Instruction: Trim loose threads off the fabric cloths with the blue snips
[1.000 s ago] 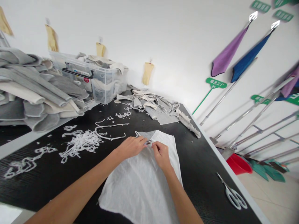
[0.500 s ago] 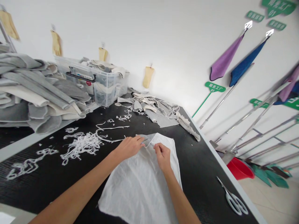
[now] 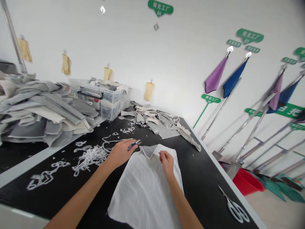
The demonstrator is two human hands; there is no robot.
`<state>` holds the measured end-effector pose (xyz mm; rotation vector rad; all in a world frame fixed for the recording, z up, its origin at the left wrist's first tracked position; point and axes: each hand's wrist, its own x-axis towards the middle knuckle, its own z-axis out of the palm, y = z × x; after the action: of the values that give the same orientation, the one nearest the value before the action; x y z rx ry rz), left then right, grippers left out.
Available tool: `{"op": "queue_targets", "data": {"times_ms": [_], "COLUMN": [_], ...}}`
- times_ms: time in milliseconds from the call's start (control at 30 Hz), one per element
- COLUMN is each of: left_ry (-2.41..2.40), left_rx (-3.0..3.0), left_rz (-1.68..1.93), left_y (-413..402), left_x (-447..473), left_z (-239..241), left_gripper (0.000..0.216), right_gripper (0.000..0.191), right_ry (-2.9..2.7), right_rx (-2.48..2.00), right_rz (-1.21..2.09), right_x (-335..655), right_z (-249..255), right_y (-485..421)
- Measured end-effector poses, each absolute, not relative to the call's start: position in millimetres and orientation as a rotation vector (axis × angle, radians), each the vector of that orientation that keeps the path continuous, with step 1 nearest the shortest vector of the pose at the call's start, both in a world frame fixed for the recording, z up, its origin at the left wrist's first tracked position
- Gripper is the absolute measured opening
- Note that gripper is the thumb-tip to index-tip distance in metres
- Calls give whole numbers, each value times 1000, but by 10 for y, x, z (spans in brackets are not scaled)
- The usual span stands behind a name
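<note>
A whitish-grey cloth (image 3: 147, 187) lies in front of me on the black table, its far edge folded over to show a darker grey face. My left hand (image 3: 121, 153) is closed around small blue-handled thread snips (image 3: 133, 144). Their metal tips point right, just beyond the cloth's far left corner and apart from it. Over the cloth's upper right part, my right hand (image 3: 167, 160) has its fingertips pinched together beside the folded edge. Whatever is between those fingertips is too small to make out.
White thread scraps (image 3: 92, 156) lie left of the cloth. Grey scissors (image 3: 234, 205) rest near the right table edge. A tall pile of grey cloths (image 3: 47, 108) and a clear plastic box (image 3: 111, 103) stand at back left. More crumpled cloths (image 3: 159, 121) lie at the far end.
My left hand has drawn back left from the cloth's folded edge with the snips, which now show clearly. My right hand stays pinched over the cloth. The view has tilted upward.
</note>
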<state>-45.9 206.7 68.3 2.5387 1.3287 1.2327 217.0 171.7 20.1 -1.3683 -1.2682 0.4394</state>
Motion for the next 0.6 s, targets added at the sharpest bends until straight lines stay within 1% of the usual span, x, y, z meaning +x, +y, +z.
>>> {"op": "queue_targets", "data": {"times_ms": [133,333,433,600], "left_ry": [1322,1330,1328,1347], "left_rx": [2364,1970,1927,1995], "left_rz": [1273,1340,1348,1311], "left_y": [1505,779,610,510], "left_x": [-826,-1164,-1236,-1276], "left_z": [660,156,-10,-59], "left_gripper": [31,27,26,26], "right_gripper": [37,31,27,22], "right_ry": [-1306,-1528,-1813,-2315], "right_rx": [-1336,-1315,-1274,-1104], "right_rz": [468,506,454,329], "right_x": [2083,1589,1216,579], "right_z": [398,778,958,1100], "right_y": [1766,1819,1847,2058]}}
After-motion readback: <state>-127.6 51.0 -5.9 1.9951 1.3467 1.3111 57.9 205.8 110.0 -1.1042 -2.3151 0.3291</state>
